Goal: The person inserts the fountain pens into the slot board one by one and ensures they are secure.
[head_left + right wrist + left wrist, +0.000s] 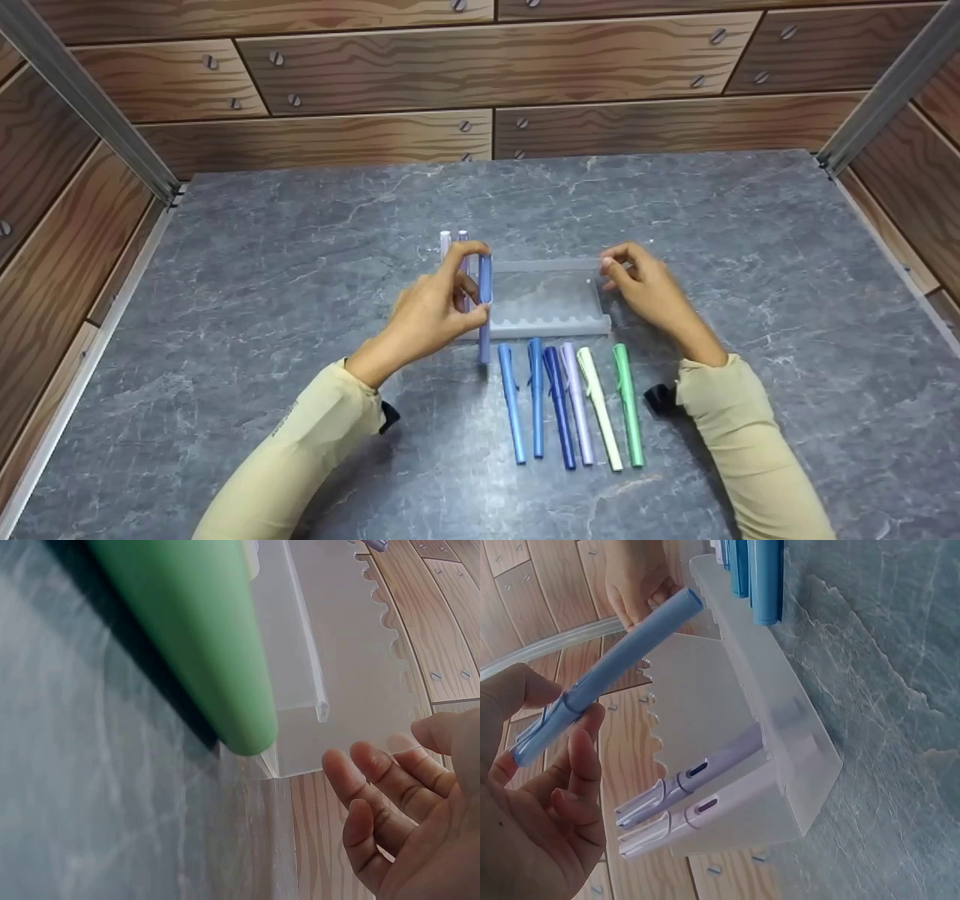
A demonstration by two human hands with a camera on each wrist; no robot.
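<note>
The left hand [431,309] pinches a blue pen [485,279] between its thumb and fingers. In the head view this pen is above the left part of a frosted plastic pen rack [555,328], with its lower end reaching past the front edge of the rack. In the left wrist view the clip of the pen is on the side toward the palm, and the other end points away from the hand.

Two pens already lie in the notches at the left end of the rack: a pale pink pen [731,804] outermost, and a purple pen [724,763] just beside it.

The right hand [641,286] is near the right edge of the rack, its fingers softly bent and somewhat apart, with nothing held; whether a fingertip touches the rack, I cannot tell.

In front of the rack, six pens lie in a row on the grey marbled tabletop [315,232]. From left to right they are light blue [512,405], medium blue [536,397], dark blue [559,409], lavender [577,405], pale yellow-green [600,409] and green [628,405].
</note>
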